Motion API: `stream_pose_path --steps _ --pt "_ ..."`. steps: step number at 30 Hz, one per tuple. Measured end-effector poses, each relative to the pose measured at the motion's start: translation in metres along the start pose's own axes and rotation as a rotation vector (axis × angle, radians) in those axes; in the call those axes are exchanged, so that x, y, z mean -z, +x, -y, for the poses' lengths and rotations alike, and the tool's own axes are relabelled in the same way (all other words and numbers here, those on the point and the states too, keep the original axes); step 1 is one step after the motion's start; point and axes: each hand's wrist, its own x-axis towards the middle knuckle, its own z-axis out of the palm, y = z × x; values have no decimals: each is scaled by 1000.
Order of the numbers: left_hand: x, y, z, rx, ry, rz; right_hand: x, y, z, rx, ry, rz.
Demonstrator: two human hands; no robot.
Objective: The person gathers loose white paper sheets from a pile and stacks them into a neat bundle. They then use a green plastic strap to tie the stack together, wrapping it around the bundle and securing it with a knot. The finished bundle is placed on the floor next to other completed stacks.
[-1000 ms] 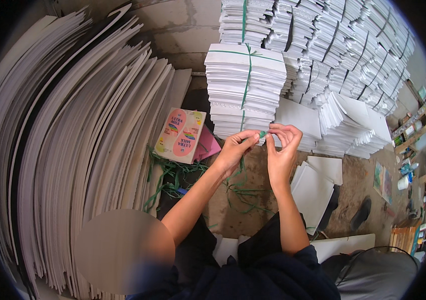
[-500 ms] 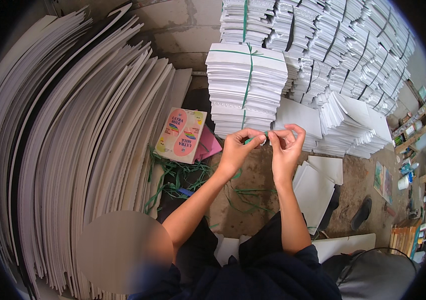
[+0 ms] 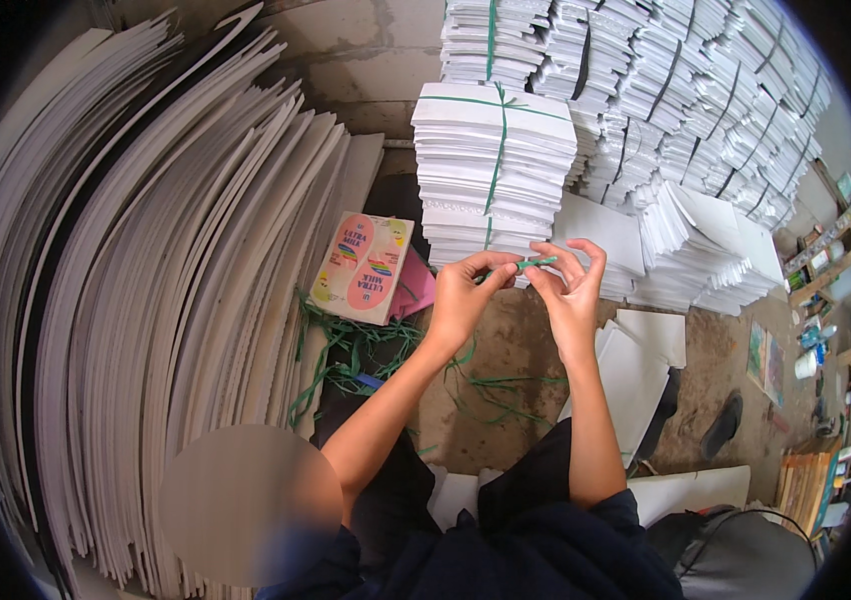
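Observation:
In front of the tied stack of white sheets, my left hand (image 3: 461, 300) pinches a short, narrow green plastic strip (image 3: 540, 263) between thumb and fingers. The strip's free end points right, toward my right hand (image 3: 571, 300). That hand has its fingers apart, its thumb close under the strip and its other fingers raised above it. The tied stack (image 3: 491, 175) stands upright beyond both hands, with green strapping crossed and knotted on top. Below my hands, a loose tangle of green strips (image 3: 346, 350) spreads over the floor.
Tall leaning cardboard sheets (image 3: 196, 280) fill the left side. A printed carton piece (image 3: 361, 265) lies beside them, over pink material (image 3: 414, 285). More bundled white stacks (image 3: 666, 90) rise at the back right. Loose white sheets (image 3: 631, 370) and a dark sandal (image 3: 723, 425) are at right.
My right hand's fingers have spread from their pinch near the left fingertips. More of the green strip now shows between the hands. My left hand has shifted slightly left.

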Motion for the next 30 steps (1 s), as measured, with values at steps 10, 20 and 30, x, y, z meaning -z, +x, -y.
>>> stream_pose_path --steps 10,20,30 --pt "4 -1 -8 -11 231 35 8 1 -6 -91 -224 7" --pt "14 -1 -10 -64 316 40 17 -2 -17 -20 -256 41" --pt "19 -3 -1 -43 289 28 18 -1 -19 -138 -161 109"
